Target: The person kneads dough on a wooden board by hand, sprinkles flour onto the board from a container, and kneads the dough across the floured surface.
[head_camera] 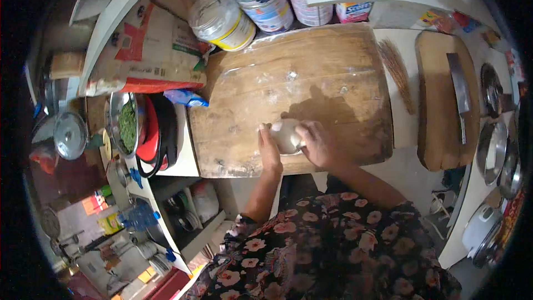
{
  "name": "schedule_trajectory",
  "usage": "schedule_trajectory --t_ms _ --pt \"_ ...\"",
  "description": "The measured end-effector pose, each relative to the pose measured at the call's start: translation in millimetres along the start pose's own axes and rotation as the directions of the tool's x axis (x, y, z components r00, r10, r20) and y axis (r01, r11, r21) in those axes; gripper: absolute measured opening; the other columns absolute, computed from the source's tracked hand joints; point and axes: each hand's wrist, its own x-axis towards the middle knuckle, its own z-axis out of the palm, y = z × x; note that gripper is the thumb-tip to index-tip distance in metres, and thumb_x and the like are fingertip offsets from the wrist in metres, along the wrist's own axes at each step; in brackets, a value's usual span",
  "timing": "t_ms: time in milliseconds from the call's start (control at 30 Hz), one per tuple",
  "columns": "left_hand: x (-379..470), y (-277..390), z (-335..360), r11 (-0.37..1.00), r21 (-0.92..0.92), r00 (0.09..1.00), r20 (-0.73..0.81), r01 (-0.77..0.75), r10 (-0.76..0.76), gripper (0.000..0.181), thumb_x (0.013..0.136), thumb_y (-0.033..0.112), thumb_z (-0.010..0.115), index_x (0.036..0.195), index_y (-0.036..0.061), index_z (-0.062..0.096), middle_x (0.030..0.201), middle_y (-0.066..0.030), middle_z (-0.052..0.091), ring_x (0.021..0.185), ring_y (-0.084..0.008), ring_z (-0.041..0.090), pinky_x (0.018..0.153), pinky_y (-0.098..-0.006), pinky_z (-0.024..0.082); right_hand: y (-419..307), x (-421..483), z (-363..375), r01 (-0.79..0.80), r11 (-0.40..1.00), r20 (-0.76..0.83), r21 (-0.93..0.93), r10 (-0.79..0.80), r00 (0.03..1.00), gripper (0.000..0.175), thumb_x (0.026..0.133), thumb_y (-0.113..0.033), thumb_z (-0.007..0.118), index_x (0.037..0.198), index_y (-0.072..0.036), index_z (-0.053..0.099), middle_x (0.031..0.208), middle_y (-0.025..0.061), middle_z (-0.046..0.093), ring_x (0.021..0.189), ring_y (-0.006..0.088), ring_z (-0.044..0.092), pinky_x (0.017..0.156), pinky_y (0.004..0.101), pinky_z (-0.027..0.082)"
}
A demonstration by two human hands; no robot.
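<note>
A pale, rounded lump that looks like dough (284,136) is between my hands, low over the near middle of a wooden board (250,121). Flat along its left side lies my left hand (270,150), with the fingers pointing away from me. My right hand (315,143) curls around the right side, fingers bent over the edge. The underside of the lump is hidden, so I cannot tell whether it touches the board. White flour-like smears mark the wood, and a shadow falls just beyond my hands.
Behind the board stand an open plastic jar (225,25) and several tins (266,8). At left are a large paper sack (154,50), a metal bowl of chopped greens (128,127) and a red pot (150,133). A small straw brush (395,73) and a cleaver (459,87) on a chopping board (433,125) lie right.
</note>
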Motion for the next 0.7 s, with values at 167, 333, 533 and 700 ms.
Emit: schedule_trajectory --t_ms 167,333,533,700 --pt "-9 -63 -7 0.632 0.644 0.726 -0.168 -0.431 0.667 0.052 0.089 0.035 0.046 0.128 -0.0007 0.043 0.126 -0.0260 0.043 0.117 -0.0408 0.042 0.100 -0.0459 0.034 -3 5 33 0.240 0.970 -0.118 0.039 -0.234 0.965 0.031 0.077 -0.007 0.058 0.108 -0.006 0.054 0.117 0.0159 0.051 0.101 0.0362 0.052 0.084 0.0439 0.046" --pt "35 -44 13 0.301 0.794 0.620 0.118 -0.528 0.776 0.058 0.082 0.045 0.050 0.123 0.0041 0.048 0.123 -0.0219 0.046 0.114 -0.0403 0.043 0.098 -0.0522 0.030 19 17 21 -0.052 0.998 -0.106 0.038 0.055 0.993 0.044 0.074 -0.010 0.059 0.116 -0.004 0.051 0.117 0.0228 0.049 0.107 0.0400 0.048 0.093 0.0453 0.042" --pt "117 1 20 0.228 0.852 0.673 0.181 -0.472 0.717 0.054 0.083 0.044 0.051 0.120 0.0049 0.051 0.123 -0.0184 0.050 0.116 -0.0374 0.044 0.100 -0.0507 0.030 16 42 23 -0.558 0.763 -0.001 0.326 0.591 0.807 0.053 0.075 -0.019 0.066 0.120 0.000 0.047 0.111 0.0195 0.053 0.099 0.0312 0.055 0.086 0.0410 0.046" --pt "143 23 27 0.283 0.808 0.632 0.137 -0.517 0.763 0.051 0.087 0.047 0.048 0.118 0.0075 0.055 0.127 -0.0177 0.050 0.120 -0.0382 0.043 0.102 -0.0468 0.030 14 82 36 -0.842 0.194 0.438 0.504 0.783 0.442 0.056 0.076 -0.026 0.072 0.121 -0.004 0.047 0.105 0.0081 0.059 0.087 0.0179 0.059 0.075 0.0312 0.050"
